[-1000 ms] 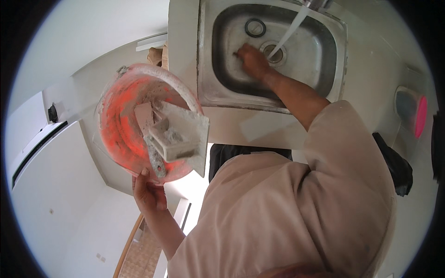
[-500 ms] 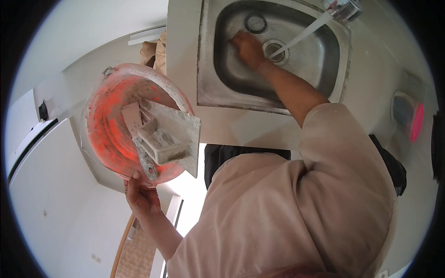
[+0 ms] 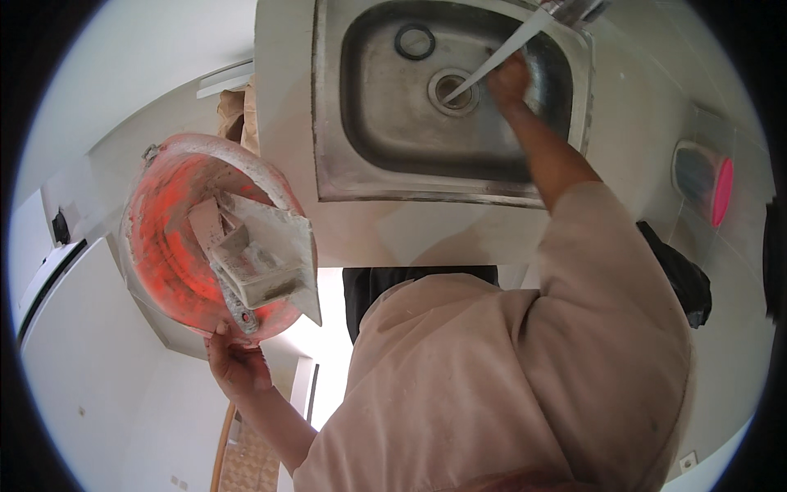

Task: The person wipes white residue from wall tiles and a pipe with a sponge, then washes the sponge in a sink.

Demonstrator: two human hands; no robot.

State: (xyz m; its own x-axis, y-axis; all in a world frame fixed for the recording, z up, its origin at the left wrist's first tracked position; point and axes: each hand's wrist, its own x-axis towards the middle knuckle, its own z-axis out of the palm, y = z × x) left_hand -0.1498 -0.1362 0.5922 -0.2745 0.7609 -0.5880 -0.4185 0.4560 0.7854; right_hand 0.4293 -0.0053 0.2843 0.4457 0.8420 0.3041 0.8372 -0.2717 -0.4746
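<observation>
At the left, my left hand (image 3: 238, 363) grips the rim of an orange bucket (image 3: 160, 254) smeared with grey residue. A grey-coated plaster float (image 3: 283, 234) with a box-like handle lies in the bucket's mouth. Beside it is a dirty putty knife (image 3: 234, 299), its handle pointing toward my left hand. My right hand (image 3: 510, 79) is inside the steel sink (image 3: 393, 156), right of the drain (image 3: 456, 90) and close to the running water (image 3: 500, 53). Its fingers are smeared by motion and partly behind the stream.
A chrome faucet (image 3: 574, 10) pours from the upper right. A dark ring (image 3: 415, 41) lies on the sink floor. The pale counter (image 3: 393, 230) surrounds the sink. At the right stand a clear container with a pink lid (image 3: 721, 193) and a black bag (image 3: 680, 283). Brown paper (image 3: 232, 113) sits behind the bucket.
My right hand has swept from the sink's left side across to the right of the drain. My left hand still holds the bucket. The whole view has shifted slightly.
</observation>
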